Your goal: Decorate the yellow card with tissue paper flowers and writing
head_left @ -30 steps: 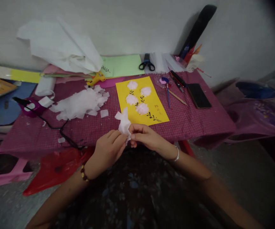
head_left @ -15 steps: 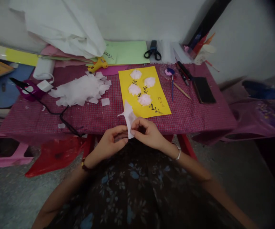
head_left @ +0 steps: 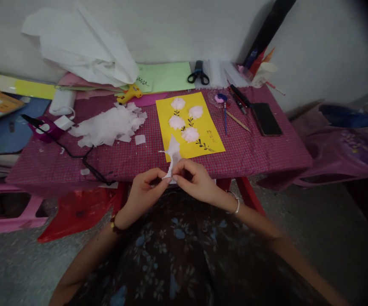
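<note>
A torn strip of white tissue paper (head_left: 174,151) stands up between my hands, just over the table's front edge. My left hand (head_left: 148,190) pinches its lower left edge between thumb and forefinger. With thumb and fingers my right hand (head_left: 195,180) grips the same paper close beside. Beyond it lies a yellow sheet (head_left: 214,136) with several pale pink paper flowers (head_left: 190,134) and dark painted leaves. To the left spreads a heap of torn white paper pieces (head_left: 110,123), with one loose square (head_left: 140,139) beside it.
A yellow glue gun (head_left: 130,93) and black scissors (head_left: 198,73) lie at the back. A paintbrush (head_left: 225,119), a pencil (head_left: 238,120) and a black phone-like slab (head_left: 266,119) are at right. A black cable (head_left: 86,160) crosses the left side. A red stool (head_left: 78,212) stands below.
My left finger and thumb have closed on the paper's lower edge and bent it leftward. My right hand keeps its grip. The camera view has shifted slightly.
</note>
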`<state>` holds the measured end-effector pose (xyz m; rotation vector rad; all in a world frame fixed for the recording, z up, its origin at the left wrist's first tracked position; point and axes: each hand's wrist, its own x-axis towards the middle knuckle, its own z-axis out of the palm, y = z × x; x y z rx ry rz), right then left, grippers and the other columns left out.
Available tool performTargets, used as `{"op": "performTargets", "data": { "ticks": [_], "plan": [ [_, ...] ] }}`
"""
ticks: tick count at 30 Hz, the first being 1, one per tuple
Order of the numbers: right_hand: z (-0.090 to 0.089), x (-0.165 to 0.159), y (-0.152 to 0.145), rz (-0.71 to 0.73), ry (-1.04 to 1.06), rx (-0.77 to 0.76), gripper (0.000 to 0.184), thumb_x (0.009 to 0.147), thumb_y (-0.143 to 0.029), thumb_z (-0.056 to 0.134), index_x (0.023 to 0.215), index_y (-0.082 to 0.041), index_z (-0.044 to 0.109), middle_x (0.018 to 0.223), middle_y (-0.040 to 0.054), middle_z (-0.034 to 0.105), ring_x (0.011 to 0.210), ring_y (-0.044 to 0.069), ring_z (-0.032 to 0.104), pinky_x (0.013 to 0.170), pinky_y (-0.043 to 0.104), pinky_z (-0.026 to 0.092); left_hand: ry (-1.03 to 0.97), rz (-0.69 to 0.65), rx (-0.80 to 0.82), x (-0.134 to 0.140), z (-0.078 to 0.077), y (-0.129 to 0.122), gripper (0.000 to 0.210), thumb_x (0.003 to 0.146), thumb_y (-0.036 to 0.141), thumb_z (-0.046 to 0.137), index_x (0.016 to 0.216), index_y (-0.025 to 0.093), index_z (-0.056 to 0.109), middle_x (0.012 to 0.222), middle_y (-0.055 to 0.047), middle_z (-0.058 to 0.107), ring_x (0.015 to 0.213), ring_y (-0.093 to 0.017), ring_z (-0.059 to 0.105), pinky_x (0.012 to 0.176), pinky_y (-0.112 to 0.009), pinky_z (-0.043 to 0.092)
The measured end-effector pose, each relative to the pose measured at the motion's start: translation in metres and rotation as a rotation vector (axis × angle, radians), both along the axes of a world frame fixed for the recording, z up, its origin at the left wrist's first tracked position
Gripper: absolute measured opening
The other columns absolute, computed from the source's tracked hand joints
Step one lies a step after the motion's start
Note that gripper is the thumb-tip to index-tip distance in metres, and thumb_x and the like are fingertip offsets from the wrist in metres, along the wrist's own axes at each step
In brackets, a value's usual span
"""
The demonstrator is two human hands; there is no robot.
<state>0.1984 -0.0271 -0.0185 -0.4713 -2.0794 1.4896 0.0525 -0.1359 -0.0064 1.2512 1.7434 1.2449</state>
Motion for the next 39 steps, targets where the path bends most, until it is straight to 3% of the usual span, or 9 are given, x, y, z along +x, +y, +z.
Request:
{"op": "performTargets", "data": {
  "ticks": [4, 10, 19, 22, 26, 28, 32, 36, 39],
  "plan": [
    [0.002, -0.001, -0.002, 0.017, 0.030, 0.018, 0.004, 0.086, -0.020, 0.056, 0.083, -0.022, 0.057, 0.078, -0.0006, 0.056, 0.071, 0.013, 0.052, 0.065, 0.027, 0.042, -0.064, -0.016, -0.006, 0.000, 0.003, -0.001, 0.011, 0.076, 0.026, 0.068, 0.072, 0.017, 0.064, 0.063, 0.000, 0.061, 0.057, -0.011, 0.052, 0.052, -0.022, 0.041],
    [0.000, -0.001, 0.001, 0.074, 0.008, 0.011, 0.009, 0.084, -0.016, 0.054, 0.088, -0.022, 0.059, 0.082, 0.0004, 0.058, 0.074, 0.014, 0.054, 0.068, 0.028, 0.043, -0.477, -0.126, -0.081, -0.007, -0.006, -0.001, 0.013, 0.078, 0.031, 0.065, 0.075, 0.018, 0.064, 0.067, -0.001, 0.064, 0.062, -0.015, 0.060, 0.061, -0.027, 0.050],
    [-0.001, -0.003, 0.002, 0.147, -0.048, 0.138, 0.011, 0.084, -0.016, 0.054, 0.091, -0.022, 0.060, 0.087, 0.0007, 0.063, 0.077, 0.013, 0.057, 0.070, 0.026, 0.046, -0.390, -0.034, -0.147, -0.010, -0.019, 0.000, 0.019, 0.074, 0.032, 0.074, 0.067, 0.019, 0.062, 0.058, 0.003, 0.057, 0.053, -0.011, 0.053, 0.050, -0.021, 0.044],
    [0.007, 0.009, 0.043, 0.037, -0.135, 0.314, 0.012, 0.088, -0.022, 0.052, 0.093, -0.021, 0.063, 0.092, 0.0025, 0.067, 0.083, 0.015, 0.060, 0.076, 0.028, 0.046, -0.475, 0.012, -0.100, -0.018, -0.032, -0.001, 0.016, 0.075, 0.034, 0.074, 0.079, 0.020, 0.067, 0.073, 0.000, 0.065, 0.066, -0.015, 0.060, 0.059, -0.024, 0.051],
    [0.024, 0.047, 0.139, -0.558, -0.528, 0.435, 0.020, 0.091, -0.024, 0.047, 0.096, -0.016, 0.065, 0.095, 0.0098, 0.070, 0.085, 0.020, 0.060, 0.073, 0.032, 0.044, -0.546, 0.092, -0.014, -0.025, -0.036, 0.001, 0.020, 0.068, 0.031, 0.079, 0.073, 0.019, 0.064, 0.068, 0.001, 0.064, 0.056, -0.012, 0.056, 0.050, -0.021, 0.046],
    [0.026, 0.063, 0.182, -0.674, -0.870, 0.469, 0.023, 0.092, -0.023, 0.047, 0.099, -0.010, 0.065, 0.101, 0.0167, 0.069, 0.090, 0.022, 0.062, 0.077, 0.032, 0.043, -0.578, 0.104, 0.027, -0.024, -0.031, 0.003, 0.025, 0.066, 0.030, 0.081, 0.065, 0.018, 0.058, 0.059, 0.003, 0.059, 0.049, -0.010, 0.050, 0.044, -0.019, 0.042],
    [0.017, 0.075, 0.222, -0.648, -1.035, 0.435, 0.030, 0.096, -0.019, 0.044, 0.098, 0.003, 0.065, 0.111, 0.0234, 0.064, 0.095, 0.017, 0.064, 0.086, 0.029, 0.041, -0.606, 0.128, -0.001, -0.019, -0.023, 0.007, 0.025, 0.062, 0.029, 0.082, 0.069, 0.017, 0.062, 0.062, 0.003, 0.060, 0.050, -0.008, 0.051, 0.044, -0.018, 0.043],
    [0.008, 0.076, 0.232, -0.558, -1.143, 0.370, 0.033, 0.096, -0.032, 0.052, 0.122, -0.012, 0.057, 0.125, 0.0115, 0.058, 0.103, 0.020, 0.062, 0.090, 0.040, 0.052, -0.633, 0.157, -0.045, -0.017, -0.021, 0.005, 0.025, 0.061, 0.029, 0.083, 0.072, 0.015, 0.065, 0.067, 0.002, 0.064, 0.055, -0.008, 0.055, 0.048, -0.017, 0.046],
    [0.009, 0.083, 0.240, -0.472, -1.144, 0.332, 0.026, 0.090, -0.026, 0.061, 0.108, -0.008, 0.064, 0.110, 0.0162, 0.065, 0.099, 0.023, 0.063, 0.088, 0.041, 0.051, -0.659, 0.149, -0.031, -0.016, -0.019, 0.004, 0.024, 0.065, 0.030, 0.081, 0.069, 0.015, 0.062, 0.061, 0.004, 0.060, 0.050, -0.006, 0.052, 0.047, -0.015, 0.044]
  ]
}}
